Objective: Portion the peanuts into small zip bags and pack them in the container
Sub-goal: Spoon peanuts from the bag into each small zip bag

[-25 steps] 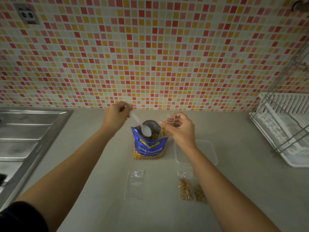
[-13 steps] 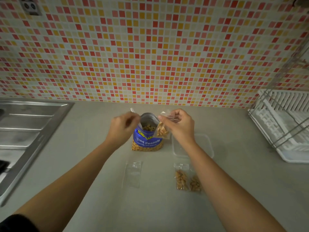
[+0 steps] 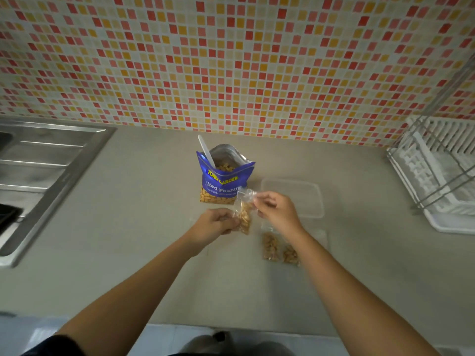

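A blue peanut bag (image 3: 223,179) stands open on the counter, with a white plastic spoon (image 3: 206,150) stuck in it. Just in front of it I hold a small zip bag of peanuts (image 3: 244,213) with both hands. My left hand (image 3: 215,224) grips its lower part and my right hand (image 3: 277,210) pinches its top edge. Two filled small zip bags (image 3: 279,249) lie flat on the counter under my right wrist. A clear empty plastic container (image 3: 307,194) sits to the right of the peanut bag.
A steel sink and drainboard (image 3: 43,170) fill the left side. A white dish rack (image 3: 442,176) with a wire frame stands at the right. The tiled wall (image 3: 231,60) runs along the back of the grey counter (image 3: 128,240).
My left hand let go of the spoon, which now stands in the peanut bag. Both hands drew the small filled bag toward me, away from the blue bag's mouth.
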The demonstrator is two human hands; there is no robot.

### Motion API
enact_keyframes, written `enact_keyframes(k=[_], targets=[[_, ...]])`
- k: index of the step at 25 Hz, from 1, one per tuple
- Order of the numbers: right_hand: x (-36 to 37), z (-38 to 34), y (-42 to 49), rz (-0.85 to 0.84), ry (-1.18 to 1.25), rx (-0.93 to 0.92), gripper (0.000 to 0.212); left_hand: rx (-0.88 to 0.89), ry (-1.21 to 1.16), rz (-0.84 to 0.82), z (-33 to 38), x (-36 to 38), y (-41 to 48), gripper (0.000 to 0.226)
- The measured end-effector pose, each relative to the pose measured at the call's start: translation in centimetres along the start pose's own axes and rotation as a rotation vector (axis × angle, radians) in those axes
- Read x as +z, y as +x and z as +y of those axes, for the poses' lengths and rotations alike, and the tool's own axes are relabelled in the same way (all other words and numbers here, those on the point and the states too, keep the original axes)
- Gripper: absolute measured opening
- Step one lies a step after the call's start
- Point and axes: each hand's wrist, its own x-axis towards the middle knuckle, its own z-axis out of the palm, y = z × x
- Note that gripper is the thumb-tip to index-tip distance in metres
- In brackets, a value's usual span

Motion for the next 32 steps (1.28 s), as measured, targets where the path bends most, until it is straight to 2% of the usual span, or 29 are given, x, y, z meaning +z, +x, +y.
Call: enact_keyframes(k=[2, 4, 6, 9, 12, 15, 18, 21, 24, 27, 30, 32], targets=[[-0.5, 1.7, -0.7, 0.041, -0.188, -0.033, 0.003, -0.034, 0.042, 0.002, -1.6, 0.8, -0.3, 0.011], [-0.7, 3.2, -1.1, 0.077, -0.377, -0.076, 0.011, -0.008, 0.138, 0.04, -3.0, 1.5, -0.6, 0.032], [-0.7, 4.6, -1.4, 0.111, -0.456, -0.086, 0.013, 0.046, 0.249, 0.071, -4.1, 2.1, -0.6, 0.043], [-0.5, 6.0, -1.7, 0.167, -0.539, -0.061, 0.01, 0.113, 0.508, 0.069, -5.0, 3.0, -0.3, 0.04], [-0.3, 6.8, -1.7, 0.145, -0.676, -0.086, 0.011, 0.126, 0.678, 0.076, -5.5, 3.8, 0.1, 0.042], [0.3, 7.1, -1.9, 0.129, -0.872, -0.213, 0.02, 0.157, 0.838, 0.054, -5.8, 3.9, 0.2, 0.044], [1.0, 7.0, -2.2, 0.164, -0.879, -0.412, 0.017, 0.21, 0.94, 0.119, -5.6, 2.4, 0.3, 0.043], [3.1, 7.3, -2.5, 0.05, -0.903, -0.429, 0.017, 0.285, 0.966, 0.255, -5.4, -1.3, 0.9, 0.033], [6.6, 7.9, -2.7, -0.022, -1.005, -0.481, 0.033, 0.314, 1.051, 0.301, -6.0, -5.0, 1.6, 0.037], [9.8, 8.3, -3.2, -0.153, -1.081, -0.387, 0.058, 0.354, 1.13, 0.228, -7.4, -7.2, 2.6, 0.039], [11.7, 9.1, -4.1, -0.16, -0.982, -0.33, 0.052, 0.324, 1.156, 0.178, -7.9, -8.0, 3.0, 0.036], [12.3, 9.8, -4.3, -0.17, -1.018, -0.321, 0.054, 0.284, 1.141, 0.173, -8.1, -8.2, 3.3, 0.036]])
